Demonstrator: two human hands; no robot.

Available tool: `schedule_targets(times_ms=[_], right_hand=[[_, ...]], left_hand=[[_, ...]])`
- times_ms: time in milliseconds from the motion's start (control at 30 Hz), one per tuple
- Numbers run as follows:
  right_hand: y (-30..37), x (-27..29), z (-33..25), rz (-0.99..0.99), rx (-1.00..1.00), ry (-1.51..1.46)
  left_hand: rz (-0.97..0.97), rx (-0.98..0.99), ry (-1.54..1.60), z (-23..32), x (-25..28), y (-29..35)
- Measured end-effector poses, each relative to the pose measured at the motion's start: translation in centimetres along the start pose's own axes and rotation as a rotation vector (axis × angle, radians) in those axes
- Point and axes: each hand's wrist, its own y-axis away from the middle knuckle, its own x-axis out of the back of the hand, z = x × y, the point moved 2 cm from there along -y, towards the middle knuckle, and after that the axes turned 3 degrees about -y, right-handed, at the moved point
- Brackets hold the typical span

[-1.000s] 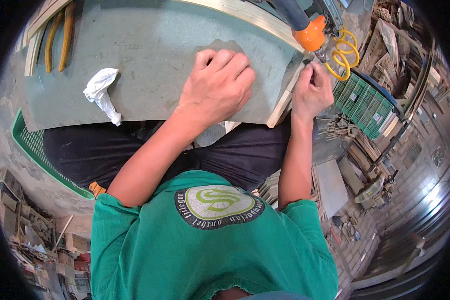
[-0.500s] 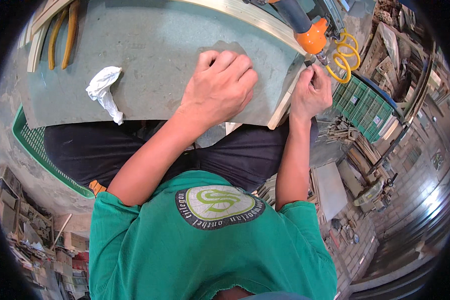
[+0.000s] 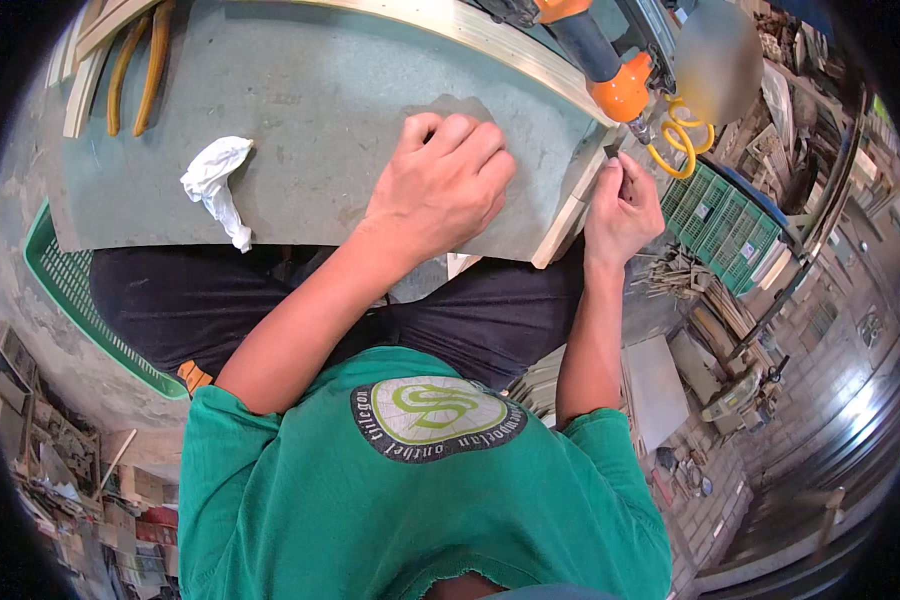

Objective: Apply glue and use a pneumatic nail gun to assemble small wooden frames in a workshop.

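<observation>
My left hand [image 3: 442, 180] is curled into a fist and rests on the grey panel [image 3: 300, 180] in front of me. Its fingertips are turned under, and nothing shows in it. At the panel's right edge, my right hand [image 3: 625, 212] pinches a small dark flat piece [image 3: 612, 152] between thumb and fingers. That piece is beside a pale wooden strip [image 3: 568, 228] that runs along this edge. Just beyond my right fingers lies an orange and dark air tool [image 3: 620, 90] with a yellow coiled hose [image 3: 685, 165].
A crumpled white cloth [image 3: 215, 180] and yellow-handled pliers [image 3: 150, 75] lie at the panel's left. Wooden strips [image 3: 470, 25] border its far side. Green crates [image 3: 720, 215] stand to the right, a green basket [image 3: 70, 300] to the left. A blurred shape [image 3: 720, 60] appears upper right.
My right hand has slid slightly nearer along the panel's right edge, with the dark piece in its pinch. My left fist stays put. The view has shifted a little, and a blurred shape has appeared.
</observation>
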Motion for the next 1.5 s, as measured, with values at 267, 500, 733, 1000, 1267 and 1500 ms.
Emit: schedule_targets(times_ms=[267,500,733,1000,1267,1500], right_hand=[[1.7,-0.2,0.7,0.066,-0.083,-0.136],[1.9,0.3,-0.4,-0.027,-0.048,-0.023],[3.3,0.2,0.6,-0.02,-0.036,-0.095],[0.6,0.2,-0.9,0.002,-0.026,-0.03],[-1.1,-1.1,-0.4,0.101,0.054,-0.007],[-0.7,-1.0,0.2,0.083,-0.001,-0.049]], left_hand=[[-0.059,0.021,0.011,0.1,0.4,0.1],[-0.088,0.018,-0.008,0.1,0.4,-0.1],[-0.014,-0.02,-0.015,0.2,0.2,-0.2],[-0.055,-0.005,-0.036,0.1,0.4,-0.3],[-0.007,-0.031,-0.076,0.5,0.6,0.0],[0.02,-0.047,-0.104,0.9,0.4,-0.1]])
